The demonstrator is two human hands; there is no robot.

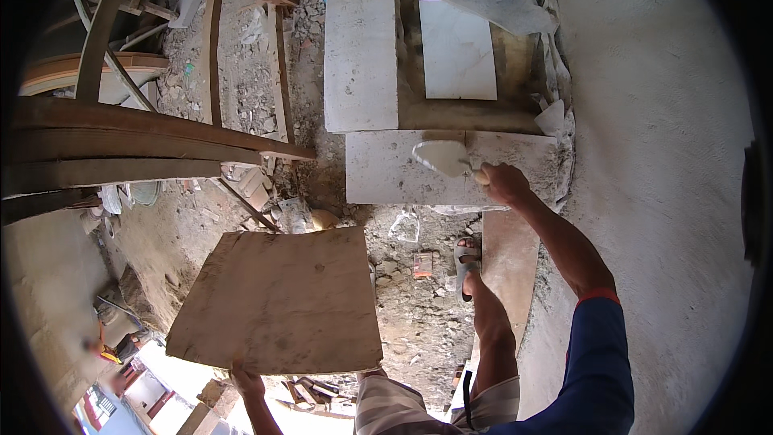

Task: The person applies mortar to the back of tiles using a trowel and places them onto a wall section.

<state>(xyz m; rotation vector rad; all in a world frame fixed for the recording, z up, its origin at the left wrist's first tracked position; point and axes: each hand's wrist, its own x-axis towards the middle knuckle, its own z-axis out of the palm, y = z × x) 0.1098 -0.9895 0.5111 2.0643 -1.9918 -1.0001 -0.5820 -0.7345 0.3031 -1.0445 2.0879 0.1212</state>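
My right hand (507, 185) is closed around the handle of a pointed trowel (443, 158). The trowel's pale, coated blade points left above the white tiles (386, 167) along the near side of a raised platform. At lower left, my left hand (248, 380) grips the near edge of a large, roughly square brown board (282, 298) with dark smudges. Most of its fingers are hidden by the board. A loose white tile (457, 52) lies in the platform's brown recess, beside a wider strip of white tile (361, 60).
Wooden beams and a timber frame (161, 133) stand at the left. Rubble (394, 274) covers the ground by my sandalled foot (467, 266). Crumpled plastic sheeting (515, 8) borders the platform. A grey plastered wall (652, 129) rises at the right.
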